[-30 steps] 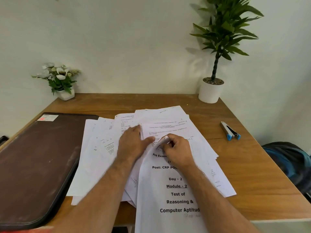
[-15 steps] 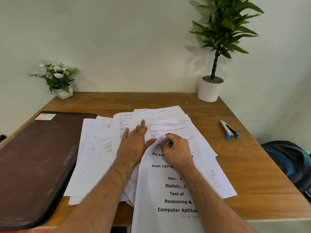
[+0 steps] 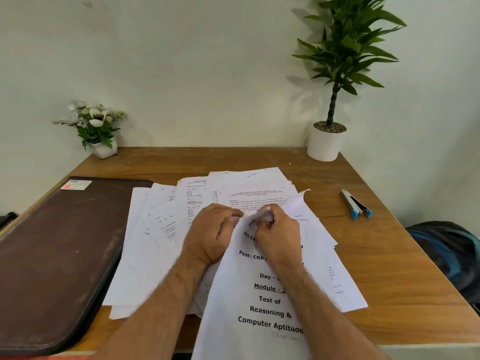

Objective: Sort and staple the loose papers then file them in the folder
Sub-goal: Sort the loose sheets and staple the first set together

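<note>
Loose printed papers (image 3: 166, 229) lie fanned over the middle of the wooden table (image 3: 389, 281). On top, a title sheet (image 3: 259, 307) reading "Test of Reasoning & Computer Aptitude" hangs over the near edge. My right hand (image 3: 278, 232) pinches its top edge, and the top right corner curls upward. My left hand (image 3: 213, 232) has its fingers curled at the same top edge, gripping the paper. A closed dark brown folder (image 3: 57, 255) lies at the left. A silver and blue stapler (image 3: 355, 204) rests at the right.
A small white pot of flowers (image 3: 97, 131) stands at the back left, and a tall green plant in a white pot (image 3: 326, 141) stands at the back right. A dark blue bag (image 3: 446, 253) sits beyond the table's right edge.
My left hand went from lying flat on the papers to curling at the title sheet's top edge. The sheet's top right corner has lifted and curled up.
</note>
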`<state>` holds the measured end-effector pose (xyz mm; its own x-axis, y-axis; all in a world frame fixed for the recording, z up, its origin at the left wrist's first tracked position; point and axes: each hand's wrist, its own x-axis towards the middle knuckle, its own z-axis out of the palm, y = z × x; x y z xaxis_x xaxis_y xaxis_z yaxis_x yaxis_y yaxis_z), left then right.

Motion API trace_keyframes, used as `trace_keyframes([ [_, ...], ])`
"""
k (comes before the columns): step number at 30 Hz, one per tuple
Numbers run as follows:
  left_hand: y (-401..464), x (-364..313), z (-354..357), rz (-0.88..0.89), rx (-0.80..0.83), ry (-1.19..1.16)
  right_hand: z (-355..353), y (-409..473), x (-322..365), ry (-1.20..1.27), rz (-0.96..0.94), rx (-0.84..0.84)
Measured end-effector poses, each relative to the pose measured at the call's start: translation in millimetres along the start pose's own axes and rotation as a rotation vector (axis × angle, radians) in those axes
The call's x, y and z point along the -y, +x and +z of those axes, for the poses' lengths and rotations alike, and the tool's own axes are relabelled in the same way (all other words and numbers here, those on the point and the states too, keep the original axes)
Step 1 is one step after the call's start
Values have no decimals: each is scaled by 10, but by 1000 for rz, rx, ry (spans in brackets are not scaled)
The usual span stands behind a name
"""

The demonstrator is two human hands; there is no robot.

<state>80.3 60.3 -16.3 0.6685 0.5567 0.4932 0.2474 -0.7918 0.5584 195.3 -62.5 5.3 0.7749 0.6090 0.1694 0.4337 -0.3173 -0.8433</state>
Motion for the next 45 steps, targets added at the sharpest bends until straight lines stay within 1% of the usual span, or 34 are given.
trace_keyframes([
  [2,46,61,37,-185,-16,124,-25,-8,-14,21,14,-60],
  [4,77,113,57,-339,108,310,-40,-9,-9,28,33,-109],
  [6,107,111,70,-374,231,406,-52,24,-13,20,46,-126],
  [9,155,90,69,-338,257,448,-77,107,-36,-24,35,-107],
  [13,158,113,59,-292,228,363,-67,105,-53,-58,-28,-75],
  [17,114,15,48,-241,58,196,-34,25,-35,-43,-124,-38],
  [18,88,-7,49,-206,35,173,-39,13,-28,-41,-134,-31],
  [20,44,-35,43,-135,46,163,-38,-6,-17,-34,-145,-23],
  [23,19,8,38,-80,102,199,-17,-39,-8,-19,-158,-8],
  [26,32,61,76,40,108,206,-15,-23,-47,-12,-168,3],
  [31,-23,18,53,-27,151,102,-22,-22,-52,-95,-197,46],
  [33,-25,0,43,-37,115,91,-6,-8,-55,-115,-171,39],
  [35,36,-2,22,-110,-22,194,10,13,-47,-141,-141,4],
  [36,66,9,11,-188,-89,292,5,27,-40,-158,-122,-22],
  [37,83,35,11,-300,-119,388,-8,43,-42,-172,-97,-50],
  [39,67,102,28,-534,-76,473,-65,65,-89,-189,-37,-105],
  [40,55,132,37,-607,-51,470,-96,72,-126,-191,-16,-123],
  [42,46,187,68,-634,-19,487,-153,75,-193,-199,-1,-125],
  [45,66,237,50,-589,-40,499,-162,50,-199,-196,-21,-92],
])
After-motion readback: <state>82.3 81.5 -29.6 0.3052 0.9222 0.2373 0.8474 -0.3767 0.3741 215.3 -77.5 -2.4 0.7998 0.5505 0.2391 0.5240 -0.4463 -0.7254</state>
